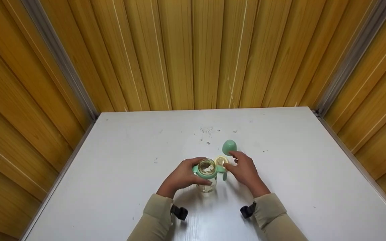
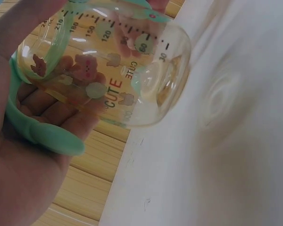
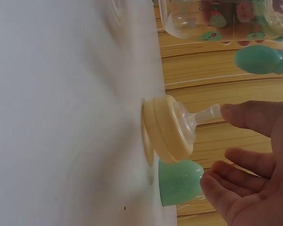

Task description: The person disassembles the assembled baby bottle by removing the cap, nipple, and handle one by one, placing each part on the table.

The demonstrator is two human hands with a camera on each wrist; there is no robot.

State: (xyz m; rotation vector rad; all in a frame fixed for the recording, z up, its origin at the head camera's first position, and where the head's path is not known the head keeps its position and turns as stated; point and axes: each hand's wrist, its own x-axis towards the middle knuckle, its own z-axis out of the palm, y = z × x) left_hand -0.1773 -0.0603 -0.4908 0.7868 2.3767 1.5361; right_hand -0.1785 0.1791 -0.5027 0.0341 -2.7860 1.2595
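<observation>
My left hand (image 1: 182,174) grips a clear, amber-tinted baby bottle (image 2: 127,70) with measuring marks, small printed animals and a green two-handled collar (image 2: 33,127). Its mouth is uncovered and faces up. Just right of it, a pale yellow bottle ring with a clear nipple (image 3: 169,129) stands on the table, nipple up. My right hand (image 1: 245,170) is over this ring, fingers spread and thumb tip right at the nipple's tip. Beyond the ring stands a green dome cap (image 1: 229,146), close to the right index fingertip in the right wrist view.
The white table (image 1: 112,174) carries small dark marks near its middle. Yellow wood-grain panels (image 1: 206,57) rise behind it and at both sides, with grey metal posts (image 1: 62,60) in the corners. Black camera mounts (image 1: 179,212) sit at both wrists.
</observation>
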